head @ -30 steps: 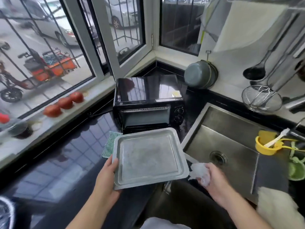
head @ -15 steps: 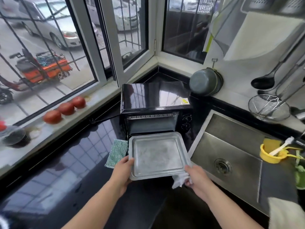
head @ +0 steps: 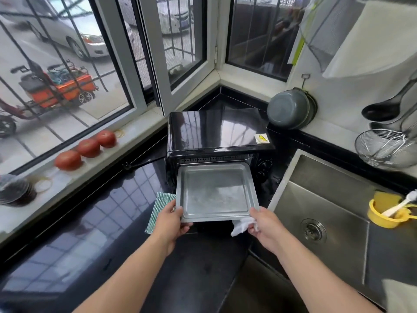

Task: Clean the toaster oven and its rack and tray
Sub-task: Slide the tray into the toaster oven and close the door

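The left hand point(head: 171, 219) pinches the near left corner of the flat grey metal tray point(head: 215, 193), thumb on top. The right hand point(head: 262, 222) pinches the near right corner w/ a crumpled white paper towel point(head: 242, 223) bunched in its fingers. The tray's far edge sits at the mouth of the shiny black toaster oven point(head: 216, 132). Step looks like putting the clean tray back; next needs it level & lined up w/ the slot. A sec ago the tray was held farther from the oven, towel hand off it.

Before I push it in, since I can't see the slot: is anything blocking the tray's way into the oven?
Nothing visible does. The tray sits at the toaster oven mouth, far edge already under the top.
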### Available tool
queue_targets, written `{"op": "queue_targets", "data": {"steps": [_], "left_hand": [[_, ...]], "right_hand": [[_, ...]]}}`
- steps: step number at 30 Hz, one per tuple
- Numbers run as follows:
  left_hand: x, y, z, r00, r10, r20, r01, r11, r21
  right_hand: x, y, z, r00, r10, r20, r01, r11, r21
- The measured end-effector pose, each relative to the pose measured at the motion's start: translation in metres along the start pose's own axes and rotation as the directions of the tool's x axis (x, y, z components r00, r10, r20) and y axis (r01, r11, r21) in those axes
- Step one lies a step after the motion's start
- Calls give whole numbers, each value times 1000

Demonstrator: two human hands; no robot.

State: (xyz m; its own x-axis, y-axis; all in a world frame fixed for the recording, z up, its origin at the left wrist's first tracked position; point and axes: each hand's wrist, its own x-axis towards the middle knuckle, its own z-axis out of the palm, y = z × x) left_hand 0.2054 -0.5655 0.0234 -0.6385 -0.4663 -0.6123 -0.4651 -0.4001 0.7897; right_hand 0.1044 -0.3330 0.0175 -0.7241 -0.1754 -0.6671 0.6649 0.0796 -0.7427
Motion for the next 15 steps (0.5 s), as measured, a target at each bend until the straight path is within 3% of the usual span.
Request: {"op": "queue_targets", "data": {"steps": [15], "left_hand": [[19,-6,-3,998,35,53,-36,999,26]], "right_hand": [[9,-5,0,999,26,20,-27,998,53]]}}
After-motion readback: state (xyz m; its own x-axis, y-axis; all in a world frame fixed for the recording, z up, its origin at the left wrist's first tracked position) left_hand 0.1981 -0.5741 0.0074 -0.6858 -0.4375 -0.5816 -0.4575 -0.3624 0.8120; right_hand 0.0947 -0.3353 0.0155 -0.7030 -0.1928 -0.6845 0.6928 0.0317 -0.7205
